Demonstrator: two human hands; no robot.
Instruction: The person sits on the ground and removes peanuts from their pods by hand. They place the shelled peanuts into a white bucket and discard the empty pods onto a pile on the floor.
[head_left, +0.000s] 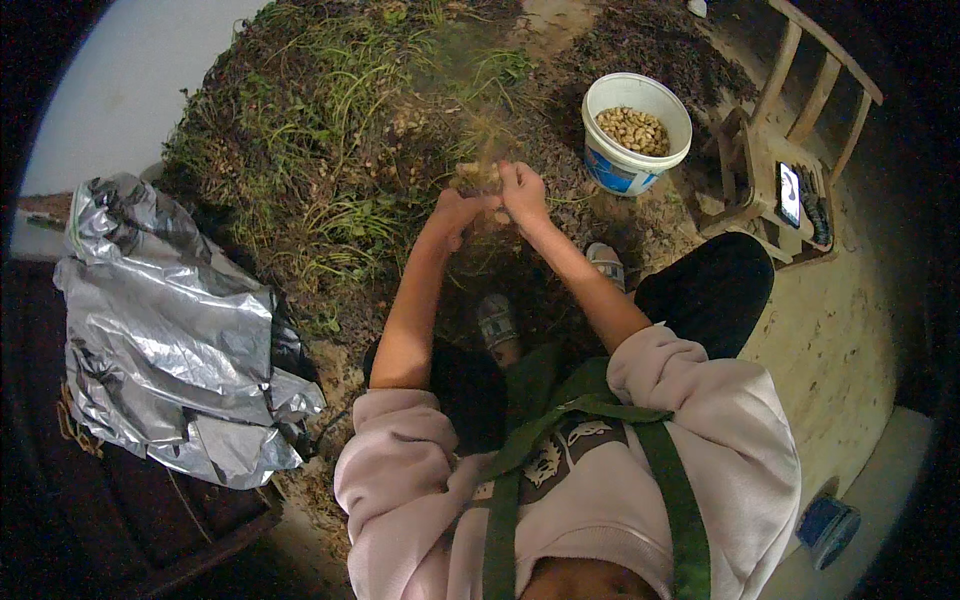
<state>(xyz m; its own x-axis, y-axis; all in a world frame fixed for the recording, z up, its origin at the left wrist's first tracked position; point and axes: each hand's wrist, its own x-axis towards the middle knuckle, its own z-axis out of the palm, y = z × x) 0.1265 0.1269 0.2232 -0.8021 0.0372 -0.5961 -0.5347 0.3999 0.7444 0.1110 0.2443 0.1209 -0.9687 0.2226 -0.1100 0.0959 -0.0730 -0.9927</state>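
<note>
In front of me both hands meet over a heap of harvested peanut plants (315, 135). My left hand (457, 214) is closed on a peanut plant (480, 176), whose pale pods cluster just above the fingers. Touching the same cluster from the right is my right hand (525, 196), its fingertips pinched together at the pods. A loose-looking pod (501, 217) shows just below the two hands. Motion blurs the upper part of the plant, and the exact grip of the right fingertips is partly hidden.
Right of the hands stands a white plastic bucket (636, 171) partly filled with peanuts in shells (634, 131). Beyond it is a wooden chair (772, 184) with a lit phone (789, 195) on its seat. A crumpled silver plastic sheet (172, 337) lies left. A blue container (827, 529) sits lower right.
</note>
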